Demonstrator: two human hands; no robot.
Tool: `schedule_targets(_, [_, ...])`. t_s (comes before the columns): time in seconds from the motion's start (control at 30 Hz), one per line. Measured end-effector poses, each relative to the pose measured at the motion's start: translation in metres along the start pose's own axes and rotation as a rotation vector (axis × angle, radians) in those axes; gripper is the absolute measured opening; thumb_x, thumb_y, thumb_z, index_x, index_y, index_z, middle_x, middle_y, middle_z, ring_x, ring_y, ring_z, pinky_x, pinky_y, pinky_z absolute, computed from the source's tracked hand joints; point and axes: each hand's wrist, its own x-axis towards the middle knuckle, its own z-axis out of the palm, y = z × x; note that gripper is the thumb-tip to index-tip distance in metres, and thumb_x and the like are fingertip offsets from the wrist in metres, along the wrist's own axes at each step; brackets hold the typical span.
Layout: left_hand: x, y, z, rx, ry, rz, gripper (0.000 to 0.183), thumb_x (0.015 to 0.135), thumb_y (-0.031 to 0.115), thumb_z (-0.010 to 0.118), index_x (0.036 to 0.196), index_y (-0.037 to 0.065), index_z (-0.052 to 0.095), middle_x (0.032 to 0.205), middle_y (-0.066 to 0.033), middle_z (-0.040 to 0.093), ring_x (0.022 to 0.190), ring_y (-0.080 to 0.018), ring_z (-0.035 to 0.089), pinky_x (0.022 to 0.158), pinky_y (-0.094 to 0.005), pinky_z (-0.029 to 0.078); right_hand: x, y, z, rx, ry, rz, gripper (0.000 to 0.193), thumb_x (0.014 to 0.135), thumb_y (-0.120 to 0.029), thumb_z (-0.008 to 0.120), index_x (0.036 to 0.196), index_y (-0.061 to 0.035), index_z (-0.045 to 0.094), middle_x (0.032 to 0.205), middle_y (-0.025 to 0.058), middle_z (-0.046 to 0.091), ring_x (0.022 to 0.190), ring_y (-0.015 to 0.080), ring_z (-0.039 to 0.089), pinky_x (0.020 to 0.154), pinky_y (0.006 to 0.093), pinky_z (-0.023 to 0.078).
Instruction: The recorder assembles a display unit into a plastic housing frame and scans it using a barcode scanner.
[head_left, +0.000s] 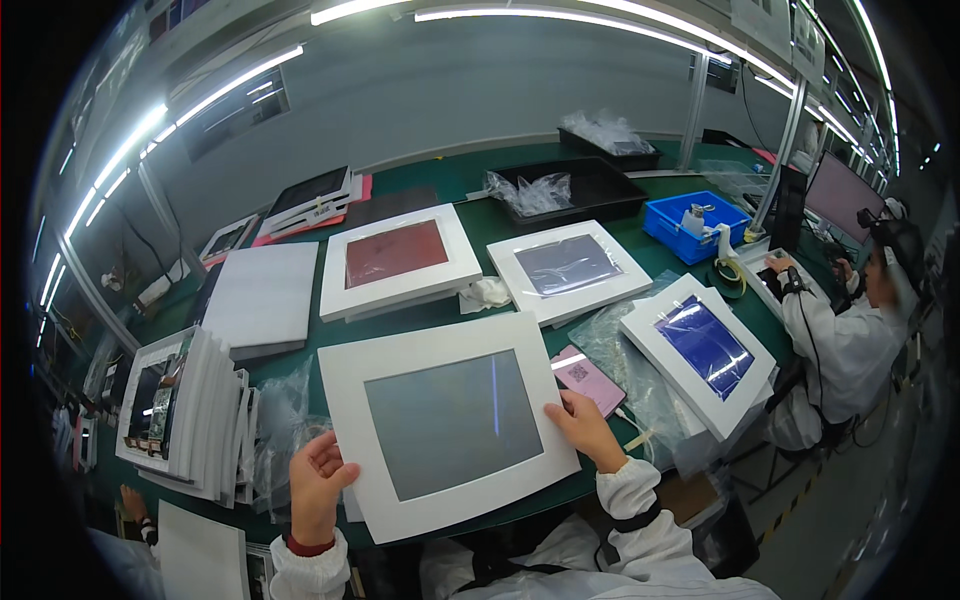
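Note:
In front of me is a white-framed display panel with a grey screen, tilted slightly. My left hand is closed at its left edge, fingers bent and thumb against the frame. On the opposite edge, my right hand grips the frame, thumb on the front and other fingers partly hidden. Beyond it lie a white frame with a reddish-brown screen and another with a grey film-covered screen. A frame with a blue screen rests at the right. A pink phone-shaped device lies near my right hand.
Upright white-framed panels are stacked at the left, beside a white slab. Farther back stand a black tray with clear plastic bags and a blue bin. A tape roll is near a co-worker seated right.

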Motion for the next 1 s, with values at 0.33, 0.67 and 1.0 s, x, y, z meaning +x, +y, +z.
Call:
schedule_targets(0.33, [0.006,0.016,-0.013,0.161,0.128,0.421,0.035,0.07,-0.008,0.068,0.103,-0.003,0.058,0.094,-0.0092,0.064,0.09,-0.0169,0.062,0.083,-0.0288,0.049,0.011,-0.093,-0.025,0.211,-0.014,-0.402,0.026,0.086,-0.008,0.062,0.109,0.0036,0.056,0.095,0.0097,0.065,0.085,0.0135,0.061,0.075,0.0251,0.049])
schedule_targets(0.67, [0.033,-0.075,-0.024,0.982,0.235,0.996,0.037,0.065,0.003,0.062,0.102,0.005,0.067,0.105,-0.0153,0.06,0.1,-0.0322,0.059,0.086,-0.0382,0.047,0.028,-0.03,-0.017,-0.706,-0.051,-0.948,0.026,0.073,0.008,0.058,0.097,-0.0021,0.054,0.117,0.0136,0.058,0.112,0.0323,0.056,0.089,0.0376,0.049])
schedule_targets(1.0, [0.019,-0.105,-0.022,1.131,0.196,0.758,0.044,0.071,0.0,0.058,0.113,0.009,0.063,0.104,-0.0124,0.061,0.095,-0.03,0.06,0.081,-0.0362,0.048,0.024,-0.015,-0.01,-0.865,-0.159,-0.882,0.039,0.071,0.009,0.054,0.108,-0.0024,0.054,0.111,0.0119,0.057,0.111,0.0299,0.055,0.087,0.0355,0.05])
